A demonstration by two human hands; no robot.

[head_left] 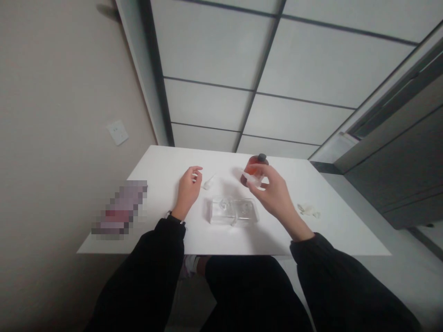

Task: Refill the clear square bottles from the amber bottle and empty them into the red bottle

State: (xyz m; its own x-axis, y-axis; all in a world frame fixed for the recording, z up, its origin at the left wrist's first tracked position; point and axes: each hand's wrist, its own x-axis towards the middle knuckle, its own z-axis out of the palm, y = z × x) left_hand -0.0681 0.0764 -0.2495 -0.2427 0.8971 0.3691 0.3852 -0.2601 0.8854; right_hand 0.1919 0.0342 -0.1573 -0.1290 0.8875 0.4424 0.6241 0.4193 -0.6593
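My right hand (273,189) pinches a small translucent whitish piece (255,180) between thumb and fingers, above the table; its exact kind is too blurred to tell. Partly hidden behind that hand stands a reddish-brown bottle (255,162) with a black cap. My left hand (190,184) is at the table's left half, fingers loosely bent and apart, holding nothing I can see. Just right of it lies a small whitish thing with a thin tip (208,184). Between and nearer than both hands sits a clear two-compartment container (234,213), with small clear items inside.
Crumpled whitish material (308,211) lies on the white table (277,242) to the right. A blurred-out purplish object (121,210) is at the left edge. A wall with a socket (118,132) borders the left, and pale panels (207,101) stand behind the table.
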